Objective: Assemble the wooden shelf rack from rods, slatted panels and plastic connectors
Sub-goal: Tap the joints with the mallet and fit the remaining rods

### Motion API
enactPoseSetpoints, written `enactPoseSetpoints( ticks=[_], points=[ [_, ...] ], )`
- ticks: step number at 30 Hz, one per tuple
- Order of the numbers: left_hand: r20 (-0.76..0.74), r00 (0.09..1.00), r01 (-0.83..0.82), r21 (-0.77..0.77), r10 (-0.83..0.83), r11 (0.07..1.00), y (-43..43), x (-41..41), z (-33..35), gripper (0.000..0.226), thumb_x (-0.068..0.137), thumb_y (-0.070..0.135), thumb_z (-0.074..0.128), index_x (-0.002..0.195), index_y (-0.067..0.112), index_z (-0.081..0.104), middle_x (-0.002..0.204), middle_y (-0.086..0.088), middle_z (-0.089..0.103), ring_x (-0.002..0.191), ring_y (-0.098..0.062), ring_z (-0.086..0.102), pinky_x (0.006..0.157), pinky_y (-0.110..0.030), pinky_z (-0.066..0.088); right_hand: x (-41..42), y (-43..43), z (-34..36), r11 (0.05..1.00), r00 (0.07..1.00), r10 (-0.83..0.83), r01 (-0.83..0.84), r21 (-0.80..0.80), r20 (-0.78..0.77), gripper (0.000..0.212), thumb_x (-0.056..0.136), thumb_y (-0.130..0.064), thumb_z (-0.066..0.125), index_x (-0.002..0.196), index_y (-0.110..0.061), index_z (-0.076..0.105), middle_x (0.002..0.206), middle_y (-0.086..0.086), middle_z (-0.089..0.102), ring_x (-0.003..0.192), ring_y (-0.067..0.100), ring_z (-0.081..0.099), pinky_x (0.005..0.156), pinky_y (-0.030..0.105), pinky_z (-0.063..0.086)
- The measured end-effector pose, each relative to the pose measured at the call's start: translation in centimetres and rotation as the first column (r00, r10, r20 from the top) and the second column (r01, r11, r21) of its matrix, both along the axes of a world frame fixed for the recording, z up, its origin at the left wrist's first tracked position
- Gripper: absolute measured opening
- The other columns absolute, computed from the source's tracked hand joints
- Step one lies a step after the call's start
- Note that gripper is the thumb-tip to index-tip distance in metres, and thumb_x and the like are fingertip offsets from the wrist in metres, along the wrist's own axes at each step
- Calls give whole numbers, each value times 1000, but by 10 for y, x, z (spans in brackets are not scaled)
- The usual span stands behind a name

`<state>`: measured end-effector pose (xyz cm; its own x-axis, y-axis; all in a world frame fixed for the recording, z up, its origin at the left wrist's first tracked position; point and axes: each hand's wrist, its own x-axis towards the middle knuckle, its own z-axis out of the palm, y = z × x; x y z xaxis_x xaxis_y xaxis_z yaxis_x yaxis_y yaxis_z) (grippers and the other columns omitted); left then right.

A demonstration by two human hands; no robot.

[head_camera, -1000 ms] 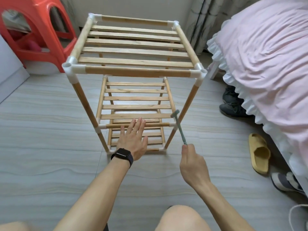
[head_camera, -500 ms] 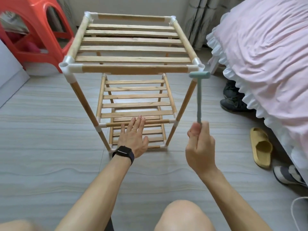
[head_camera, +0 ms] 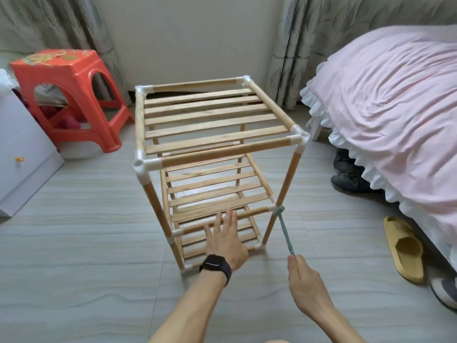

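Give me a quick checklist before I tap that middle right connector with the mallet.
1. Grip: right hand holds the mallet by its handle: ok.
2. Aim: mallet head at the front-right middle connector: ok.
3. Bracing: left hand flat on the front rod: ok.
4. Clearance: left fingers apart from the connector: ok.
5. Seating: connector fully home on the rod: cannot tell.

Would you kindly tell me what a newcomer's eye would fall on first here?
The three-tier wooden shelf rack stands mid-floor. At its middle tier, the left hand lies flat on the front rod while the right hand holds a green mallet, head at the right front connector. A red plastic stool sits back left, a pink bed at right.
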<state>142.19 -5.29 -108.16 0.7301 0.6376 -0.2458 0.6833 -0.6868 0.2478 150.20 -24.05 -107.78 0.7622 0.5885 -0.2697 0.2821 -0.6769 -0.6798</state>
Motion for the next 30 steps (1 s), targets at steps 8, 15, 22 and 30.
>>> enactPoseSetpoints(
  ticks=[8, 15, 22, 30],
  points=[
    [214, 974, 103, -97, -80, 990, 4, -23, 33, 63, 98, 21, 50, 156, 23, 27, 162, 4, 24, 148, -17, 22, 122, -36, 23, -9, 0, -1, 997, 997, 67, -65, 41, -33, 40, 106, -41, 27, 77, -20, 46, 65, 2, 56, 63, 20, 51, 63, 38, 37],
    [377, 684, 224, 707, -625, 671, 50, -102, 106, 54, 79, 16, 61, 132, 18, 51, 136, -5, 48, 120, -24, 49, 95, -40, 45, -45, 43, 0, 944, 948, 316, -319, 85, 39, 36, 107, -38, 30, 75, -25, 41, 63, -2, 51, 59, 15, 47, 63, 40, 35],
    [535, 789, -20, 516, -303, 856, 102, -126, 161, 46, 105, 37, 31, 146, 21, 46, 158, -3, 37, 148, -22, 29, 117, -54, 27, -80, 74, -1, 889, 900, 427, -436, 140, 89, 32, 107, -34, 33, 79, -27, 46, 61, -4, 51, 58, 13, 50, 62, 39, 37],
    [675, 714, -73, 340, -189, 938, 104, -117, 146, 34, 107, 37, 32, 122, 19, 58, 152, -1, 46, 149, -19, 27, 119, -42, 31, -85, 85, -9, 860, 853, 509, -507, -46, 114, 36, 107, -45, 23, 78, -29, 39, 67, -6, 55, 62, 16, 53, 62, 42, 40]
  ],
)
